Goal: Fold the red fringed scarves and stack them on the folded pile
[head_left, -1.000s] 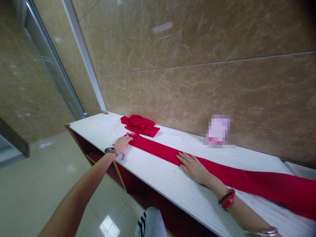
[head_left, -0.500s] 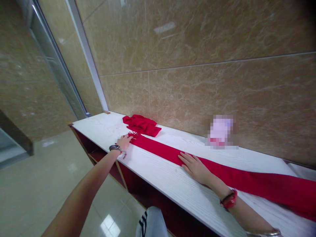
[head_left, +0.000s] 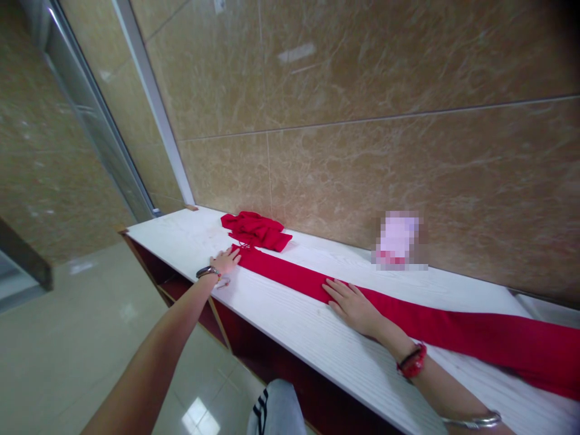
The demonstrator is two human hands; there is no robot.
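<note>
Already the scarf [head_left: 290,275] lay nearly flat on the surface [head_left: 281,311], in front of the bundle [head_left: 256,228], left hand [head_left: 225,262] open at the end beside the bundle, right hand [head_left: 356,308] open on the cloth farther off, neither gripping.

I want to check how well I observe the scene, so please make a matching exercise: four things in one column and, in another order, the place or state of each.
Things
1. Left hand
2. Right hand
3. Long red cloth
4. Crumpled red cloth

Places or states
A. Bunched up near the tiled wall
B. Palm down, partway along the long strip
C. At the strip's end, close to the bunched cloth
D. Laid out lengthwise on the white top, leaving the picture at the right

Right pairs: 1-C; 2-B; 3-D; 4-A
</note>
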